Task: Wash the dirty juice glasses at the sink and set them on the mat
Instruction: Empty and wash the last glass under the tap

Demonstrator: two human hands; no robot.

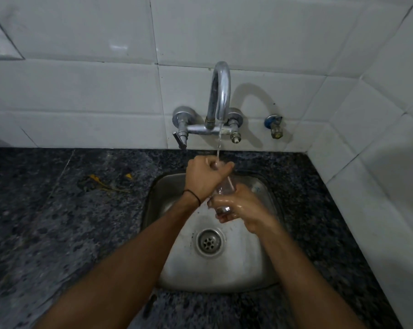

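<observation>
The right hand (239, 207), wet, is over the basin, with fingers and thumb wrapped round the lower end of a clear juice glass (225, 187). The glass is held clear of the basin floor and tilted, base toward 6 o'clock and mouth toward 12 o'clock.

The left hand (206, 174) is at 11 o'clock from the right hand. Its fingers are curled closed over the upper end of the glass, and the back of the hand faces the camera. Whether the fingertips reach inside the mouth cannot be told. A black thread band (192, 195) circles the left wrist.

A thin water stream (219, 143) falls onto the left knuckles and the mouth of the glass.

In the steel sink (248, 269), both hands are over the 12 o'clock half. The round drain (209, 242) lies at 6 o'clock from the glass, between the two forearms.

The chrome faucet (220, 91) is wall-mounted at 12 o'clock from the sink and has an arched spout. It has a lever handle (180, 138) at its 8 o'clock and a bare valve stem (235, 136) at its 5 o'clock. A small blue-capped valve (274, 125) sits on the wall at 3 o'clock from the faucet body.

A dark speckled countertop (46, 222) surrounds the sink. Yellow scraps (96, 179) lie on it at 9 o'clock from the left hand.

White wall tiles (82, 86) rise behind the counter and along its 3 o'clock side.
</observation>
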